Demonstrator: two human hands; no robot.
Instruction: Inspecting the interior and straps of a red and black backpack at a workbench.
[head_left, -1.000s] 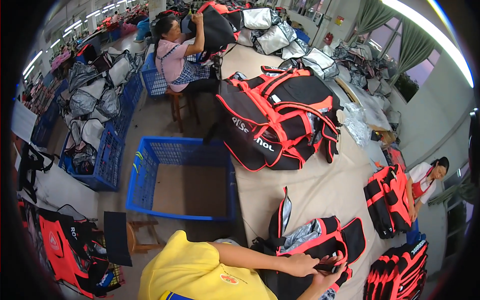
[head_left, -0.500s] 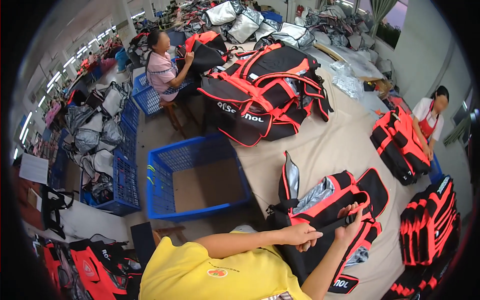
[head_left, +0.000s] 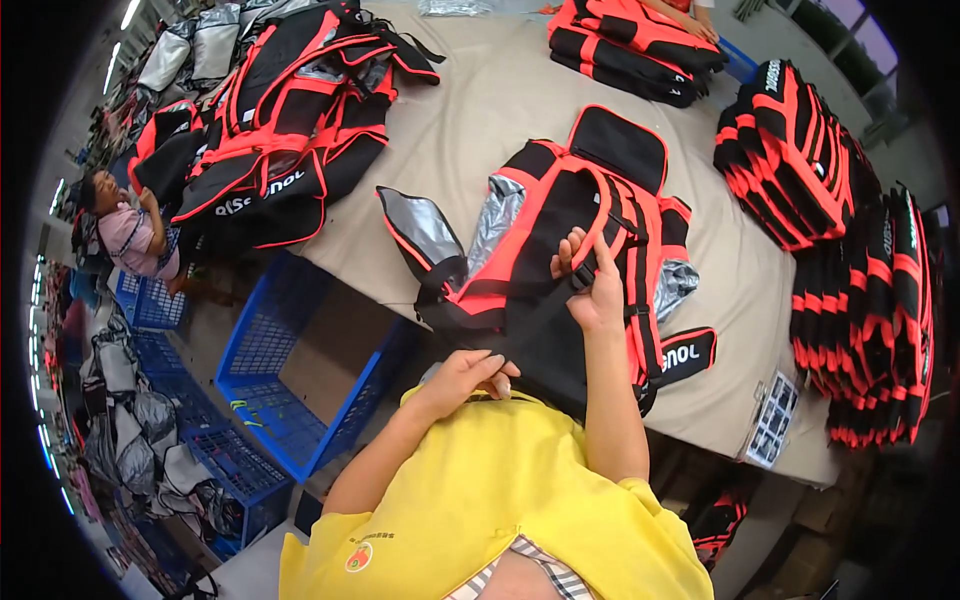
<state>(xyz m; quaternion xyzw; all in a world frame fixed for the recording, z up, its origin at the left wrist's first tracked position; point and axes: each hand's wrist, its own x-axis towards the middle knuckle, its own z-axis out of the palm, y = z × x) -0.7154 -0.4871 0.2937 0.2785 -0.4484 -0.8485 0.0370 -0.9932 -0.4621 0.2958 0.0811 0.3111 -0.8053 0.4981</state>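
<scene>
**Drawn apart since the earlier frame: left hand (head_left: 465, 383) back to the waist, right hand (head_left: 597, 295) on a black strap (head_left: 583, 277)**

Seen from a view swung rightward, with blue crate (head_left: 250, 330) farther left. Black-and-red bag (head_left: 545, 235) laid out on the beige-covered tabletop (head_left: 470, 100), straight ahead, black flap (head_left: 618, 150) spread away from the body, silver lining (head_left: 495, 228) showing. Right hand: over the bag, fingers curled about the strap. Left hand: fingers bent, close against the yellow shirt (head_left: 500, 470), near the bag's closest edge; cannot tell whether gripping anything. To the left on the tabletop, a heap of similar bags (head_left: 265, 130); to the right, stacked bags (head_left: 785, 160), red-striped. At the near-right edge, a picture sheet (head_left: 773, 420). Past the heap, a co-worker in pink (head_left: 135, 225), one hand raised beside dark fabric. At top, another person's forearm (head_left: 688, 20) over folded bags (head_left: 630, 50).
</scene>
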